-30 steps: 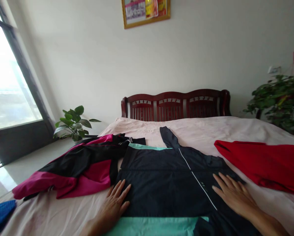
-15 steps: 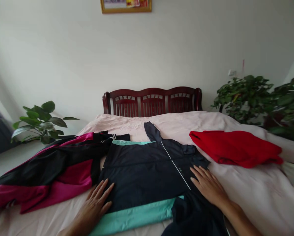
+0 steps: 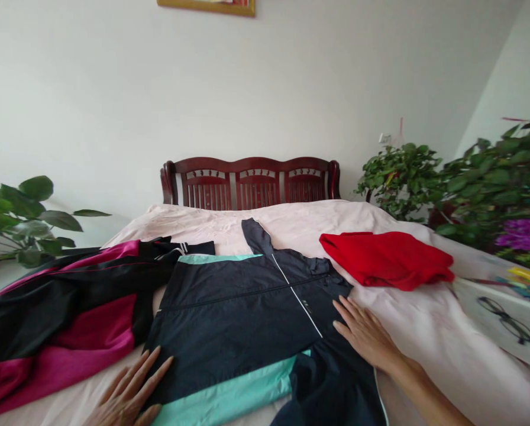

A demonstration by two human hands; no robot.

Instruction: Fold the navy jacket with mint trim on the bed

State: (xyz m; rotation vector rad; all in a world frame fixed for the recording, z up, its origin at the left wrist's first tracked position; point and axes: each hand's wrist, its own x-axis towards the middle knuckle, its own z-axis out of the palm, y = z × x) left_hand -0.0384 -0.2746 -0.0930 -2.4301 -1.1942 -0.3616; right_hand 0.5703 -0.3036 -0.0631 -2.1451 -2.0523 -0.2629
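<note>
Bed with pale pink sheet [image 3: 425, 337] carries everything. Navy jacket with teal bands and white piping [image 3: 229, 319] lies spread in the middle, in front of me; its near right part is bunched over the end of the near teal band [image 3: 233, 393]. Black-and-magenta sports garment [image 3: 99, 325] sits close on my left, folded red cloth garment [image 3: 384, 260] just off the far right.

My hands: both open, fingers spread, gripping nothing. Left hand [image 3: 125, 393] is at the jacket's near left edge, right hand [image 3: 367, 337] on its right part. I'd keep palms flat, pressure light and even; shell looks slick, could skid or crease.

Tight on the left; more sheet on the right, up to the black-framed glasses [image 3: 509, 319].
</note>
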